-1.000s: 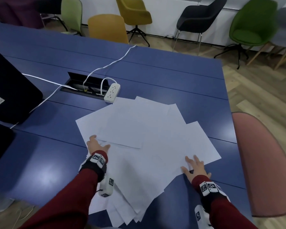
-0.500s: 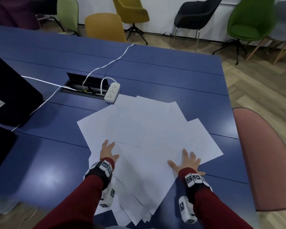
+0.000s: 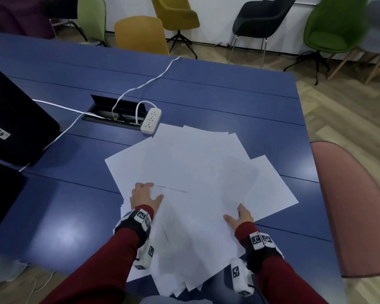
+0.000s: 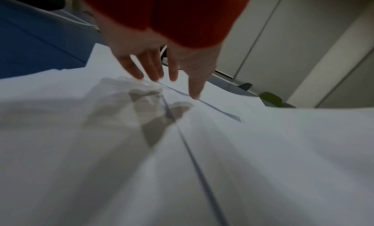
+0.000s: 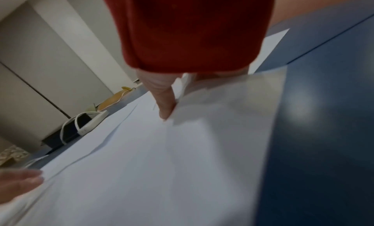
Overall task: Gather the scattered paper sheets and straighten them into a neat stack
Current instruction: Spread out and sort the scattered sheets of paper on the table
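Note:
Several white paper sheets (image 3: 195, 172) lie fanned and overlapping on the blue table (image 3: 64, 205), some hanging over its near edge. My left hand (image 3: 144, 195) rests on the pile's left side. In the left wrist view its fingers (image 4: 153, 69) are straight and spread, tips touching the top sheet (image 4: 263, 149). My right hand (image 3: 239, 217) is at the pile's right side. In the right wrist view its thumb (image 5: 164, 101) lies on top of a raised sheet (image 5: 222, 109). The other fingers are hidden under that sheet.
A white power strip (image 3: 150, 120) with cords touches the far corner of the pile, beside an open cable hatch (image 3: 116, 115). Black cases (image 3: 15, 128) stand at the left. A pink chair (image 3: 355, 205) is close on the right; more chairs line the wall.
Both hands have moved inward over the pile. The right hand's fingers, spread flat before, are now under a sheet. The sheets have shifted slightly toward the middle.

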`<action>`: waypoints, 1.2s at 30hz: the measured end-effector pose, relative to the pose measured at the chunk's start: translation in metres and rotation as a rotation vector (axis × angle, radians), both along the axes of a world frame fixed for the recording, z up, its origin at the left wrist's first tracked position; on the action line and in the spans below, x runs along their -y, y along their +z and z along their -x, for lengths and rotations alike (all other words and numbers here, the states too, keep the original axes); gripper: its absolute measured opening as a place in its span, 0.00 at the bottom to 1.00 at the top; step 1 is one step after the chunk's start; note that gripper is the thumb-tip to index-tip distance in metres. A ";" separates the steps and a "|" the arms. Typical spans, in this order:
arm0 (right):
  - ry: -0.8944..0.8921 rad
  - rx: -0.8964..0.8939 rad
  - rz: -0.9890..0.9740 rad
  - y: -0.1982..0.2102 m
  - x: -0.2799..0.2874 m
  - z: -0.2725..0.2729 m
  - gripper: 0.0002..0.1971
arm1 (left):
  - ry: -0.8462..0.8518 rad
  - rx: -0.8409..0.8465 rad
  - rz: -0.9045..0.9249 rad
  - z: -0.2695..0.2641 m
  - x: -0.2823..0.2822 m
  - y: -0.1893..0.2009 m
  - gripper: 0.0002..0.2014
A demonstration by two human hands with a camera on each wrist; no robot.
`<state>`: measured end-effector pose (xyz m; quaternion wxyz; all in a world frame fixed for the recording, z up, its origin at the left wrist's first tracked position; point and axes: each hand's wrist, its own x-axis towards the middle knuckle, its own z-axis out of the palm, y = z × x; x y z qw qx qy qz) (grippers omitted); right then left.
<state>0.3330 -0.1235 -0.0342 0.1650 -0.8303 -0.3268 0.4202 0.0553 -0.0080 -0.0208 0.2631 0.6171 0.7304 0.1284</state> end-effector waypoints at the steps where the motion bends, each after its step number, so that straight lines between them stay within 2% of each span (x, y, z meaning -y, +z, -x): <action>1: 0.000 -0.018 -0.018 -0.006 0.003 -0.006 0.17 | -0.033 -0.062 -0.041 -0.002 -0.004 0.003 0.29; 5: -0.022 -0.110 -0.077 -0.013 0.011 -0.022 0.15 | -0.389 -0.261 0.012 -0.022 -0.023 0.003 0.49; 7: -0.043 -0.127 -0.065 -0.010 0.013 -0.025 0.14 | -0.498 -0.318 0.092 -0.036 -0.027 -0.002 0.53; 9: -0.064 -0.119 -0.035 -0.009 0.013 -0.027 0.22 | -0.528 -0.344 0.152 -0.050 -0.028 -0.007 0.49; 11: -0.071 -0.131 -0.026 -0.002 0.012 -0.025 0.19 | -0.502 -0.360 0.152 -0.060 -0.029 -0.008 0.42; 14: -0.034 -0.114 -0.043 0.009 0.011 -0.022 0.25 | -0.490 -0.384 0.129 -0.069 -0.030 -0.008 0.32; 18: 0.004 -0.092 -0.038 0.008 0.015 -0.019 0.25 | -0.500 -0.468 0.063 -0.079 -0.029 -0.010 0.20; 22: -0.043 -0.011 -0.101 0.008 0.015 -0.016 0.25 | -0.520 -0.508 0.045 -0.085 -0.030 0.001 0.17; 26: -0.288 0.028 -0.143 0.009 0.013 -0.020 0.24 | -0.592 -0.513 0.050 -0.092 -0.009 0.020 0.16; 30: -0.321 -0.019 -0.119 0.001 0.008 -0.022 0.22 | -0.809 -0.330 0.131 -0.101 0.042 0.030 0.14; 32: -0.286 -0.052 -0.066 -0.002 0.006 -0.019 0.21 | -0.745 -0.155 0.231 -0.098 0.059 0.031 0.20; 34: -0.272 -0.059 -0.034 -0.002 0.006 -0.019 0.20 | -0.465 0.008 0.238 -0.082 0.055 0.029 0.25; 36: -0.261 -0.062 -0.017 -0.004 0.008 -0.023 0.20 | -0.106 0.023 0.100 -0.049 0.032 0.020 0.25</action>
